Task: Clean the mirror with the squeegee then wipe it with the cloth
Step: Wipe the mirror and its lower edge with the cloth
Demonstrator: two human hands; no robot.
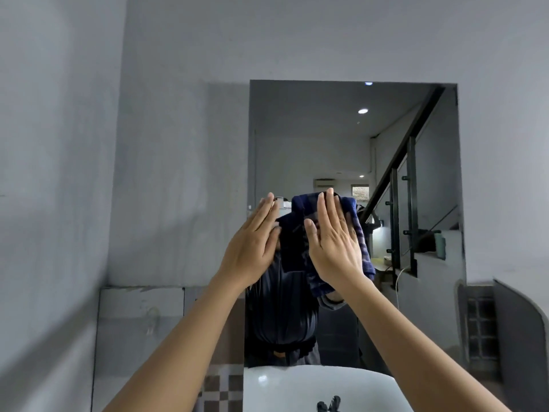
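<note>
Head view: right hand (334, 242) flat, fingers together, pressing dark blue cloth (353, 233) against mirror (326, 138). Left hand (252, 248) flat and open just beside it, at the cloth's left edge, near the mirror's left edge. Clear glass above and right of both hands. White sink (297, 388) below the forearms. Squeegee not identifiable.

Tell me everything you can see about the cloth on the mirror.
The cloth is dark navy fabric with paler blue stripes or checks along its right side. It looks soft and woven, bunched and folded rather than spread flat. It hangs against the lower middle of the mirror, above the white sink. The right hand presses flat on it, fingers extended; the left hand lies flat at its left edge.
</note>
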